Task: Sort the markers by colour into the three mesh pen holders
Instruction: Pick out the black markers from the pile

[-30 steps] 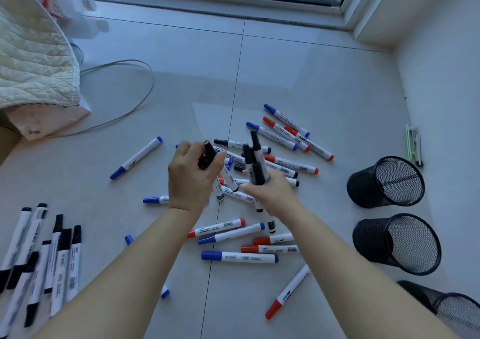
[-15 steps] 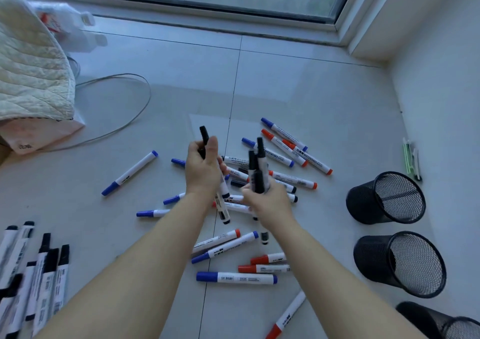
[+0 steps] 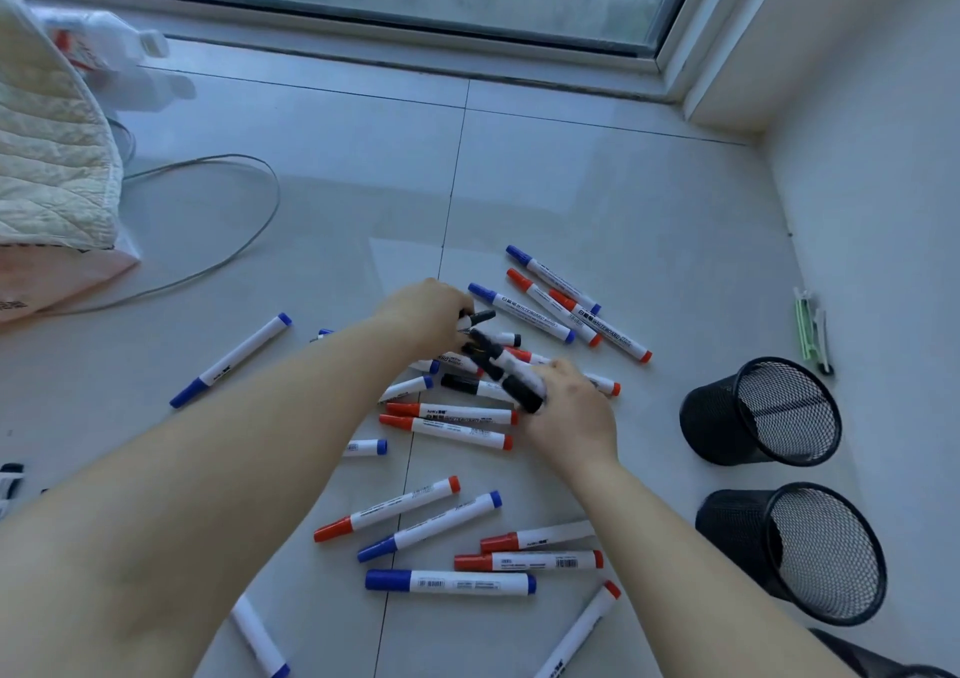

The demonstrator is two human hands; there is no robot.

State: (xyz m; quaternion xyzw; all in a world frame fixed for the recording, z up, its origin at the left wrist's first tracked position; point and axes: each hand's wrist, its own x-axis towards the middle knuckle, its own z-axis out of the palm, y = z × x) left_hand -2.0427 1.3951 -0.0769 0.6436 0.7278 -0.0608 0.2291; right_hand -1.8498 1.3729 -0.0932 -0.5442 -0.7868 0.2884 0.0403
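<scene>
Several red, blue and black-capped white markers lie scattered on the tiled floor. My right hand grips a bundle of black markers, tilted up and to the left. My left hand reaches into the pile and pinches another black marker just above that bundle. Two red markers lie side by side below the hands. A long blue marker lies near the front. Two black mesh pen holders lie tipped on the right, one farther and one nearer; a third holder's rim shows at the bottom corner.
A quilted white cloth over a pale bag sits at the far left, with a grey cable looping beside it. A green-and-white clip lies by the right wall. A window sill runs along the back. More black markers peek in at the left edge.
Both hands have dropped from raised to low over the pile. The right hand's black bundle has tilted from upright toward flat. The camera has moved closer and leftward.
</scene>
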